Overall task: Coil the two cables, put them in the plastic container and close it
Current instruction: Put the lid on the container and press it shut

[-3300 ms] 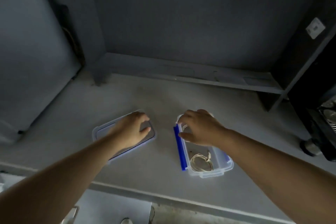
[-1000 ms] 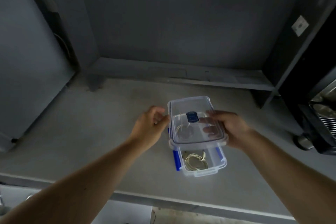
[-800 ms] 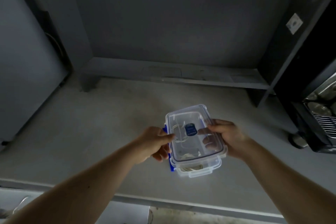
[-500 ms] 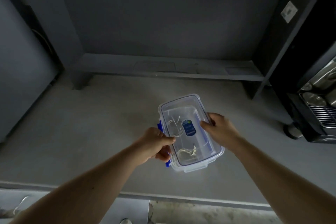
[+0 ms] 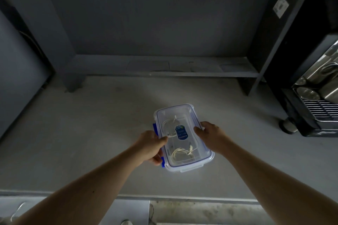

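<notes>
A clear plastic container (image 5: 190, 167) with blue side clips sits on the grey counter, and its clear lid (image 5: 182, 113) with a blue oval label lies flat on top. Through the lid I see two coiled pale cables, one (image 5: 169, 126) at the far end and one (image 5: 182, 154) at the near end. My left hand (image 5: 151, 147) grips the container's left edge, thumb on the lid and fingers curled round the blue clip. My right hand (image 5: 210, 137) grips the right edge, thumb on the lid's rim.
The grey counter (image 5: 91, 133) runs to a raised ledge (image 5: 164, 71) at the back wall. A dark appliance (image 5: 314, 100) with a metal grille and round foot stands at the right. The counter's front edge (image 5: 182, 197) lies just below the container.
The lid went from the counter at the left onto the container and now sits square on it. Both hands moved from the lid's top to the container's side edges.
</notes>
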